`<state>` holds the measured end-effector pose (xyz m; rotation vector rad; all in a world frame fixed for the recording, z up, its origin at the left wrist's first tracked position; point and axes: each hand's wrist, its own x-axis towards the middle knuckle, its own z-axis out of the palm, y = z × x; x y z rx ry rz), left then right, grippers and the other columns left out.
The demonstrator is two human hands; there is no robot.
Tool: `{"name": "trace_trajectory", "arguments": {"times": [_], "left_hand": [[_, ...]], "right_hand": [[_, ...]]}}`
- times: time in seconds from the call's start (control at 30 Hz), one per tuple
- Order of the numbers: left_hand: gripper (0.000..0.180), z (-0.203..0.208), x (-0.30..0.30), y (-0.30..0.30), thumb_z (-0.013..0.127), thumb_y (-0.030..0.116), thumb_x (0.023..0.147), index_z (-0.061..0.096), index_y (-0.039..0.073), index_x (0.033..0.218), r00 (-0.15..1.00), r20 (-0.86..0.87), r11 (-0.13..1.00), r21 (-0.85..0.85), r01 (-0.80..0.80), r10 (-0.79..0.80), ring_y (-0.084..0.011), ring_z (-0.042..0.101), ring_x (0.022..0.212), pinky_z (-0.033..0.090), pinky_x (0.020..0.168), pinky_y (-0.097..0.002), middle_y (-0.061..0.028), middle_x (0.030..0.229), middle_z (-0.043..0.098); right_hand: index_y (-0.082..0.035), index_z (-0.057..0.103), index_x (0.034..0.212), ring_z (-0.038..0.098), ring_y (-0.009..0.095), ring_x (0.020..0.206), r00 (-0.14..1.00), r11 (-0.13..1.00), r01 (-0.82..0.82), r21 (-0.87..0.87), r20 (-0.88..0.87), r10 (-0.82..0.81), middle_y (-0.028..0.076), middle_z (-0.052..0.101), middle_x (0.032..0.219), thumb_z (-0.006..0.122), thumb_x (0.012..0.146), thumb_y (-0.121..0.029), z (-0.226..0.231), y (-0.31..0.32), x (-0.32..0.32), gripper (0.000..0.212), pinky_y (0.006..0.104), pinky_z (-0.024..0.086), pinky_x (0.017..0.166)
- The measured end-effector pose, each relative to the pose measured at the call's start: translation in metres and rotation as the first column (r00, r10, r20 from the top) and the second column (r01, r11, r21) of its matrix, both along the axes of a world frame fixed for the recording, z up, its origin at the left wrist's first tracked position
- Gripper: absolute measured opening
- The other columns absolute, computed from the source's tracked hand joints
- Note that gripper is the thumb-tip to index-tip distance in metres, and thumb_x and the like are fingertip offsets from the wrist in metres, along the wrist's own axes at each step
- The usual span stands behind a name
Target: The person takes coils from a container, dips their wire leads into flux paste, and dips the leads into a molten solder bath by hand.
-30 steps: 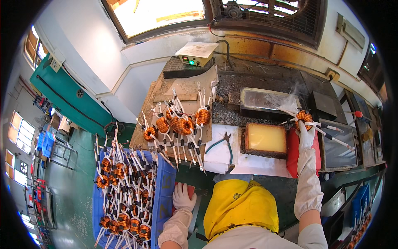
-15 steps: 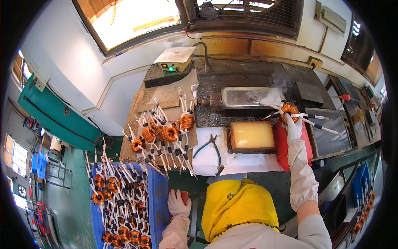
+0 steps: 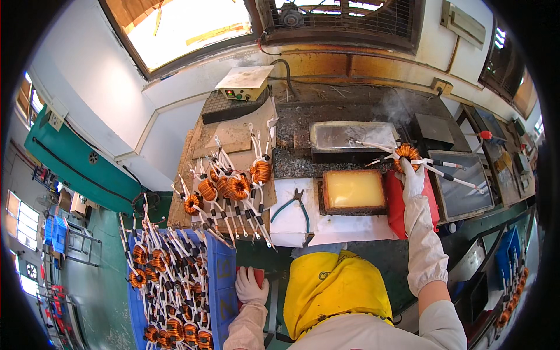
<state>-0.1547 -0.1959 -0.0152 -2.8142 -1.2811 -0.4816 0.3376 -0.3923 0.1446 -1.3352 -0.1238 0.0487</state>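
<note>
My gloved right hand (image 3: pixel 413 178) grips a toroidal copper coil (image 3: pixel 406 153) with white-sleeved leads. Its left-pointing lead (image 3: pixel 373 144) reaches over the right part of a metal solder pot (image 3: pixel 354 136); whether the tip touches the molten surface is unclear. Other leads with black bands stick out to the right. My gloved left hand (image 3: pixel 251 286) rests with its fingers apart on a red object (image 3: pixel 259 275), beside a blue crate (image 3: pixel 223 280) packed with similar coils (image 3: pixel 175 324). Close below the pot stands a dark-framed tray of yellowish fluid (image 3: pixel 354 189).
Several finished-looking coils (image 3: pixel 238 188) lie on cardboard at the left of the bench. Pliers (image 3: pixel 296 211) rest on white paper. A controller box (image 3: pixel 245 86) stands behind. Right of the tray are a red container (image 3: pixel 398 210) and a flat grey tray (image 3: pixel 464 186). Smoke (image 3: pixel 396 105) rises behind the pot.
The coil's left-pointing lead has shifted slightly left and up over the pot. Smoke around its end has thinned and drifted back. The controller's green light looks dimmer. My left hand stays put.
</note>
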Motion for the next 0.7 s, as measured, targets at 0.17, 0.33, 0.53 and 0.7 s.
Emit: {"name": "trace_trajectory", "arguments": {"times": [0.17,0.33,0.53,0.7], "left_hand": [[0.067,0.001,0.000,0.000,0.070,0.033,0.066,0.049,0.007,0.124,1.000,-0.001,1.000,0.001,-0.003,0.003,-0.0378,0.044,0.121,0.037,0.099,-0.0487,-0.0192,0.132,0.045],[0.067,0.002,0.000,0.001,0.070,0.033,0.066,0.049,0.007,0.124,1.000,0.002,1.000,-0.004,0.001,-0.001,-0.0379,0.043,0.122,0.036,0.100,-0.0484,-0.0195,0.132,0.045],[0.066,0.002,0.001,0.001,0.069,0.033,0.066,0.050,0.007,0.123,1.000,0.007,1.000,0.012,0.001,-0.001,-0.0378,0.044,0.120,0.037,0.099,-0.0484,-0.0193,0.131,0.046],[0.066,0.003,0.002,0.000,0.069,0.033,0.065,0.050,0.007,0.123,1.000,-0.004,1.000,0.010,-0.009,0.009,-0.0372,0.044,0.120,0.038,0.098,-0.0481,-0.0189,0.131,0.046]], "right_hand": [[-0.010,0.051,0.119,0.060,0.010,0.082,0.999,0.997,-0.035,0.063,0.004,0.035,0.002,0.061,0.104,0.063,0.087,-0.013,0.001,-0.003,0.000,0.034,0.0273,0.052,0.059],[-0.013,0.051,0.120,0.061,0.010,0.083,1.000,0.974,-0.003,0.225,0.018,-0.001,0.002,0.061,0.104,0.064,0.089,-0.015,-0.007,-0.006,0.011,0.034,0.0267,0.053,0.064],[-0.014,0.051,0.117,0.061,0.009,0.081,0.999,0.943,-0.023,0.331,-0.013,0.029,0.001,0.061,0.102,0.065,0.087,-0.009,-0.010,-0.006,0.030,0.034,0.0238,0.053,0.064],[-0.013,0.050,0.116,0.062,0.009,0.075,0.994,0.938,-0.110,0.329,0.016,0.111,0.002,0.062,0.100,0.064,0.087,-0.007,-0.020,-0.005,0.054,0.033,0.0217,0.053,0.058]]}}
